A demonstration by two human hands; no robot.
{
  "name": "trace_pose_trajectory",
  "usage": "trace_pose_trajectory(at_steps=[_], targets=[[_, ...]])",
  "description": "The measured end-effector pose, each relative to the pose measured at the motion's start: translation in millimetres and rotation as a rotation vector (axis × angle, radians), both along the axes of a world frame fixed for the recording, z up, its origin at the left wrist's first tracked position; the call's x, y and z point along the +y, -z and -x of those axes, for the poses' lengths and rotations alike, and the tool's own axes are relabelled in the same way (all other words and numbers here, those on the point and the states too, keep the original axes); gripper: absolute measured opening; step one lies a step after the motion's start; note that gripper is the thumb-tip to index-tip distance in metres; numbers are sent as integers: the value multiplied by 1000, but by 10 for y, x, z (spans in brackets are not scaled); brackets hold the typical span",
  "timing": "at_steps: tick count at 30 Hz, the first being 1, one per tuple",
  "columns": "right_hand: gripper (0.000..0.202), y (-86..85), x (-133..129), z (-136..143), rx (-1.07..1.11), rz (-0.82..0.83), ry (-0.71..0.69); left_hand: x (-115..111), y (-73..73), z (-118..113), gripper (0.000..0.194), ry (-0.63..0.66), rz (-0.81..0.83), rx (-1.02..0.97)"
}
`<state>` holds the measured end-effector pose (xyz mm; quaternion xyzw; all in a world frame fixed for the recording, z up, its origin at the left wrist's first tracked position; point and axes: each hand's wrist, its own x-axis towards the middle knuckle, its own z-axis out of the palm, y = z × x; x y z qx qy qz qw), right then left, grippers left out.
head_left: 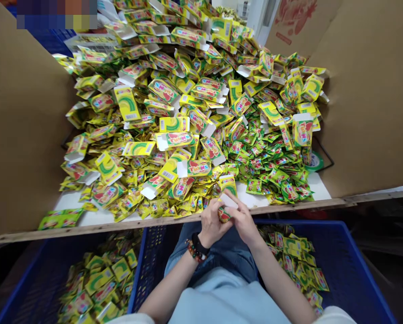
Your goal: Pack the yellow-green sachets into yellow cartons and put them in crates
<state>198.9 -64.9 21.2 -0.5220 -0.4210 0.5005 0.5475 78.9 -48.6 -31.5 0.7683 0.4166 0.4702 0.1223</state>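
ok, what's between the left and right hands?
A small printed box, its white flap showing, held between the left hand and the right hand. Shows in the head view.

Small printed carton (224, 215): one unit, held between the fingers of the left hand (211, 222) and the right hand (245, 221). Visible printed face: green and red, with yellow areas. White end flap (228, 201): unprinted, extended from the body, not folded down over the end. Pose: flap end directed away from the person, printed body toward the person. Location: at the front edge of the table (174, 220). The fingers cover the carton's sides; its contents cannot be determined from this view.
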Motion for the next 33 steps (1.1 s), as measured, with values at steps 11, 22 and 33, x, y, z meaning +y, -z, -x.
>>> trace_pose_trajectory(at_steps=[11,22,33], targets=[[32,-36,13,121,-155,-89,24,-14,-83,-11,54,-41,111,131],[37,46,4,87,-584,-523,-116,-39,11,4,44,-16,123,35],[24,67,-181,-1064,-1416,-187,191,530,-507,203,20,-227,76,397]])
